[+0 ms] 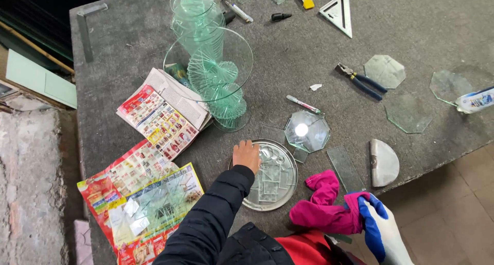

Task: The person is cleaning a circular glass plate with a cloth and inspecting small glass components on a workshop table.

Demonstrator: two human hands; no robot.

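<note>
My left hand (246, 155) is bare and rests with curled fingers on the left rim of a round glass disc (287, 189) that carries small square and round glass pieces. My right hand (381, 228), in a white and blue glove, holds a crumpled pink cloth (323, 207) at the table's near edge. An octagonal mirror piece (307, 131) lies just beyond the disc, and a narrow glass strip (346, 168) lies to its right.
A tall spiral stack of glass discs (213, 64) stands behind. Colourful flyers (154, 118) lie at left with glass bits on them. Blue-handled pliers (360, 80), markers, glass octagons (385, 71), a metal triangle square (339, 11) and a half-round piece (383, 162) sit on the grey felt table.
</note>
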